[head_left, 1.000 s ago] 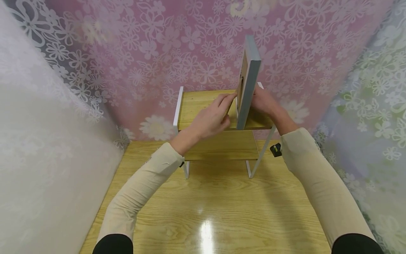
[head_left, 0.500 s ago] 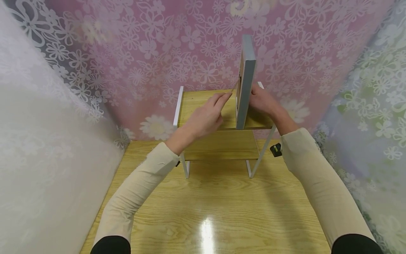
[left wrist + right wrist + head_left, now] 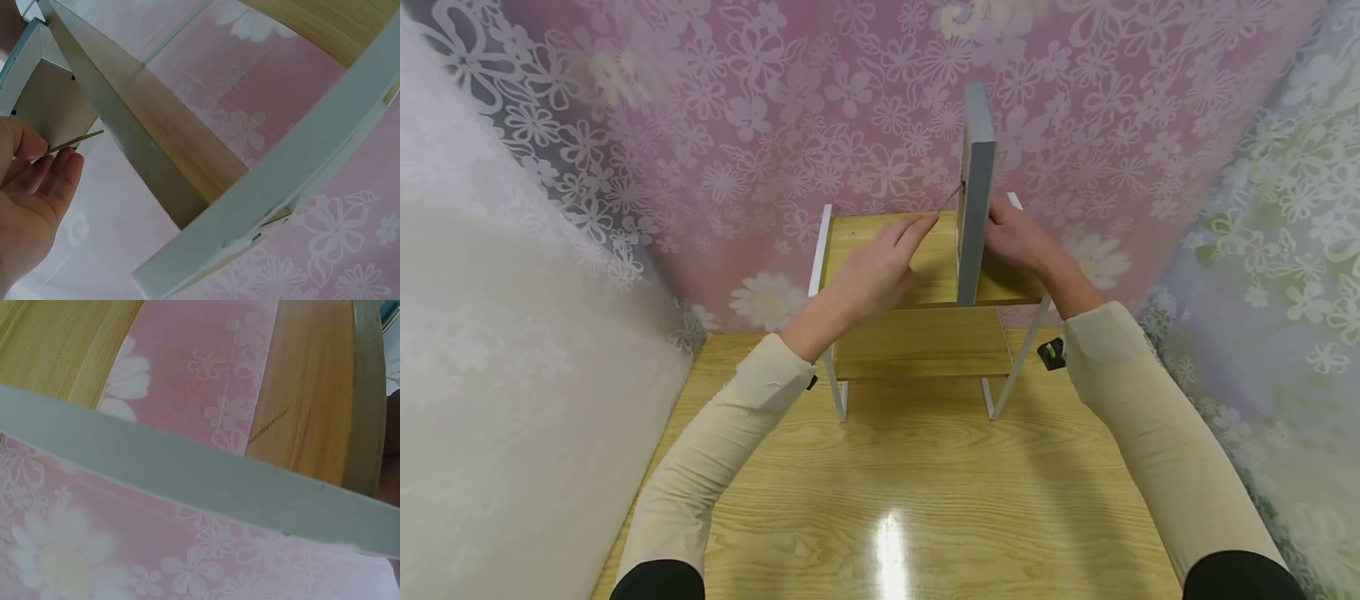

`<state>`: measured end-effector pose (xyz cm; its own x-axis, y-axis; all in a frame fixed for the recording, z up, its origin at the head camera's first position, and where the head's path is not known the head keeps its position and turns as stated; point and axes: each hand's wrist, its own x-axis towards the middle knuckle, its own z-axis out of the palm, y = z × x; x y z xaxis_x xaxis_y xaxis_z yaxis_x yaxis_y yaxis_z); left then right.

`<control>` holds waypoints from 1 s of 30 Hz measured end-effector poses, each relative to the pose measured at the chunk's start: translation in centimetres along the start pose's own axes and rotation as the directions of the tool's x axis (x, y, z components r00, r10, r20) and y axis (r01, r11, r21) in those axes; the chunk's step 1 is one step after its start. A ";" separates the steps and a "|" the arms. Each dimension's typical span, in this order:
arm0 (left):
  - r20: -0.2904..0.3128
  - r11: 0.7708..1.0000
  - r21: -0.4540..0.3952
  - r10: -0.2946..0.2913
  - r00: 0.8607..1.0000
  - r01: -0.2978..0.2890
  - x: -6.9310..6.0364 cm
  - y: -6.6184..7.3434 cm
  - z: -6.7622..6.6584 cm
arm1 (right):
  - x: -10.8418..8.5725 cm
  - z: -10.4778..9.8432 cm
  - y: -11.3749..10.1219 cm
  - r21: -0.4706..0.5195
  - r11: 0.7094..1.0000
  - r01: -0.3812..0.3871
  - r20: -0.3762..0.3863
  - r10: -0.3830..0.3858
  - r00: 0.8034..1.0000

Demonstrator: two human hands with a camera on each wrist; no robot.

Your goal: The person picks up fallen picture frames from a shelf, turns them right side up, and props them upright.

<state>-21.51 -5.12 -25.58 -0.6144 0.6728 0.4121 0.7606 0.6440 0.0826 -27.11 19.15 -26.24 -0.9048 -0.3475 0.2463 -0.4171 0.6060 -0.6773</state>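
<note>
Left grip [image 3: 872, 271] pinches 1 strip [image 3: 81, 139] | 1 frame [image 3: 977, 212] | 2 shelves [image 3: 917, 343]

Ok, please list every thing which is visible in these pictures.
shelf unit: 1, wood-yellow and white, centre of head view
frame: 1, grey-blue edge, brown back, upright on shelf unit
thin strip: 1, brown, at frame's back
walls: 3, floral, pink behind, pale left and right
floor: 1, wood-yellow, below shelf unit
wrist devices: 2, mostly black, at the wrists
sleeves: 2, cream, both arms
left hand: 1, bare, pinching thin strip
right hand: 1, bare, at frame's right side
</note>
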 end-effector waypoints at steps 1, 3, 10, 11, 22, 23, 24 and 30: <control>0.002 1.000 0.011 0.002 1.000 -0.002 0.0 0.0 -0.1 | 0.0 0.0 0.0 -0.003 1.000 -0.003 -0.004 0.003 1.000; 0.003 1.000 0.026 0.006 1.000 -0.006 0.0 -0.1 -0.2 | -0.1 0.1 0.0 -0.010 1.000 -0.013 -0.006 0.013 1.000; 0.006 0.998 0.066 0.023 1.000 -0.023 0.1 -0.2 -0.3 | -0.4 0.0 -0.1 -0.030 0.998 -0.049 -0.002 0.049 0.999; 0.003 0.997 0.069 0.028 1.000 -0.028 0.1 -0.3 -0.2 | -0.4 0.1 -0.1 -0.025 0.999 -0.043 -0.005 0.043 0.999; -0.424 0.975 0.138 0.216 0.879 -0.174 -0.3 0.5 1.3 | -0.3 0.1 -0.1 0.022 1.000 -0.015 0.007 0.014 1.000; -0.464 0.974 0.136 0.226 0.856 -0.183 -0.2 1.0 1.5 | -0.3 0.0 -0.1 0.032 0.999 -0.016 0.005 0.016 1.000; -0.493 0.973 0.121 0.230 0.839 -0.196 -0.2 1.5 1.7 | -0.3 0.0 -0.1 0.041 0.999 -0.010 0.008 0.010 1.000; -0.531 0.983 -0.056 0.121 0.839 -0.177 0.1 4.2 3.4 | -0.4 0.3 -0.2 0.088 0.996 -0.018 0.049 0.014 0.999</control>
<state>-19.03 -1.12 -28.29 -0.3120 0.4487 0.8374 0.8681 0.4929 0.0593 -26.58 18.94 -26.39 -0.9051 -0.3739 0.2027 -0.3916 0.5468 -0.7400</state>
